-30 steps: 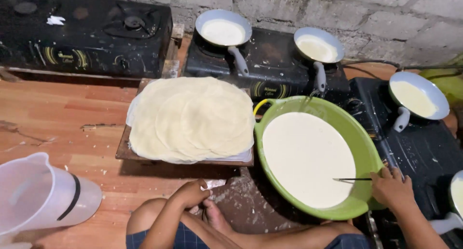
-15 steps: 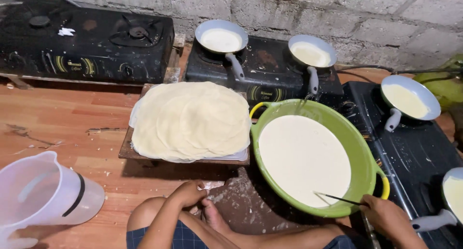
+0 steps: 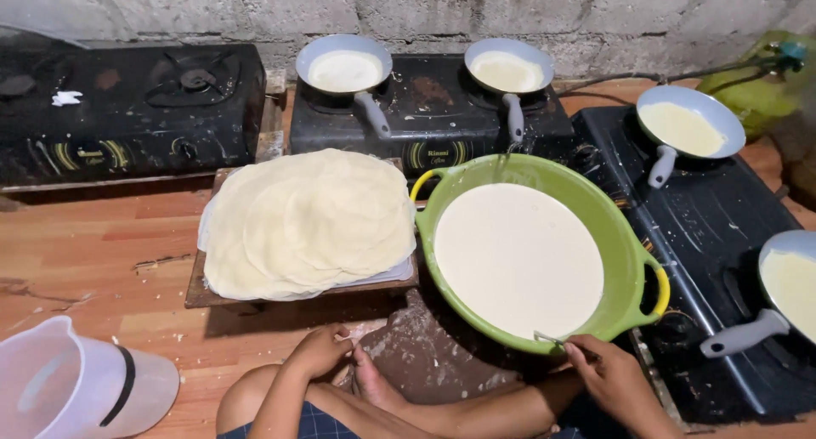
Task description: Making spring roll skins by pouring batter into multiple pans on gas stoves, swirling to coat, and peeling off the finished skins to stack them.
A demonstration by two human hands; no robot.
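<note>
Right hand (image 3: 614, 378) is down at the near rim of the green basin (image 3: 625, 243), fingers (image 3: 582, 351) pinched shut on a thin metal handle (image 3: 548, 339). The handle is a slim utensil whose long axis runs almost level, from the fingers off to the left; its far tip points left and sits right at the basin's near edge, where the pale batter (image 3: 517, 259) meets the wall. What is on its working end I cannot tell, too little of it shows.

Left hand (image 3: 319, 352) rests well left of the basin, fingers curled loosely down over the person's bare foot (image 3: 374, 381), gripping nothing.

The basin is round, filled wide with batter, with 2 yellow handles: 1 at its far left, 1 at its right side. Just left of the basin, a stack of thin pale crepes (image 3: 308, 220) lies flat on a wooden board (image 3: 204, 293), its edge nearly touching the basin's rim.

Beyond the basin, 2 small pans (image 3: 344, 69) sit on a black stove (image 3: 433, 107), each coated in batter, handles pointing toward the basin. Right of the basin, 2 more pans on another black stove (image 3: 722, 226). Far to the left of the basin and nearer the camera, a white plastic jug (image 3: 76, 388) lies tipped on the wooden floor (image 3: 93, 243).
</note>
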